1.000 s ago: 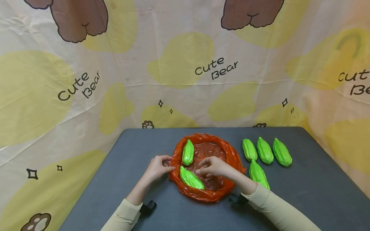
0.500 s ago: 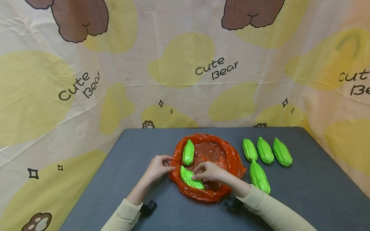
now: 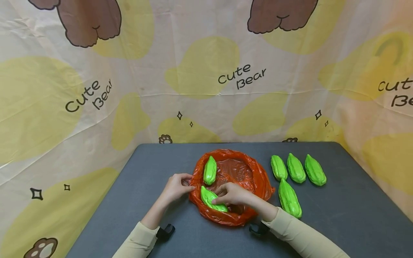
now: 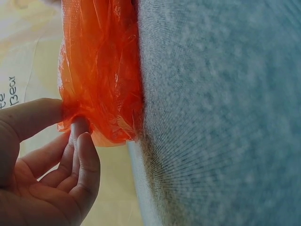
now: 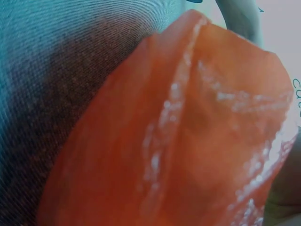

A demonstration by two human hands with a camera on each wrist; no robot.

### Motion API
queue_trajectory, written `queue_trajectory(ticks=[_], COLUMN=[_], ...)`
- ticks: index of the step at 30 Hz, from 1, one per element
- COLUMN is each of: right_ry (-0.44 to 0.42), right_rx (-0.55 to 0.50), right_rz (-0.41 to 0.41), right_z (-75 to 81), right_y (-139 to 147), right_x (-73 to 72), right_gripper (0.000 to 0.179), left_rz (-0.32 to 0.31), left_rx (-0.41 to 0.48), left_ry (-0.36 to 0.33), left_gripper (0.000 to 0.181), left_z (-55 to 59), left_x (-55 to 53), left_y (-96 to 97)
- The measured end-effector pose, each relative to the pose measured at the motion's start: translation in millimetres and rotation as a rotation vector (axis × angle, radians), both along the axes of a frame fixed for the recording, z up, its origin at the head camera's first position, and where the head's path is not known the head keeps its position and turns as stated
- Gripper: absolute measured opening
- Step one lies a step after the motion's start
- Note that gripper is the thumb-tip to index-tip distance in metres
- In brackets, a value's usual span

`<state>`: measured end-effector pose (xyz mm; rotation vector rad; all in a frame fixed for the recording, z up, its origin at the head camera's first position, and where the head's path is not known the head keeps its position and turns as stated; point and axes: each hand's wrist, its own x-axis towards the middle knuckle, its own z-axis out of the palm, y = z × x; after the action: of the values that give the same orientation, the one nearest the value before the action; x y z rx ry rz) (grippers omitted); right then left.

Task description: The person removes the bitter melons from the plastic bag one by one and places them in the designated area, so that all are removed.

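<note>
Altogether, six bright green ridged gourds and one red-orange plastic bag are on a grey counter. The bag is open with a rolled rim; two gourds lie inside, toward its left: a far gourd and a near gourd. The other four lie outside, to the bag's right, three in a row and one closer to the person. The left hand pinches the bag's left edge; the right hand seems to pinch the near gourd, its fingertips partly hidden.
</note>
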<state>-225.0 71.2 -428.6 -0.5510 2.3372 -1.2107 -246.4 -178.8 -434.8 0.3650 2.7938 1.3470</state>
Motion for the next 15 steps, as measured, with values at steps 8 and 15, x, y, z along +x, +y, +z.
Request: queue_trajectory(ticks=[8,15], right_ry=[-0.026,-0.039], right_rx=[-0.021,-0.031], right_rz=[-0.011,-0.015], right_z=[-1.6,0.8], right_y=[0.7,1.3], right_x=[-0.1,1.1], right_gripper=[0.042,0.041], left_rz=[0.004,0.006], left_rx=[0.0,-0.003], left_ry=[-0.003,0.001], left_gripper=[0.033,0.033], left_z=[-0.4,-0.5], left_x=[-0.3,-0.7], left_y=[0.3,0.5])
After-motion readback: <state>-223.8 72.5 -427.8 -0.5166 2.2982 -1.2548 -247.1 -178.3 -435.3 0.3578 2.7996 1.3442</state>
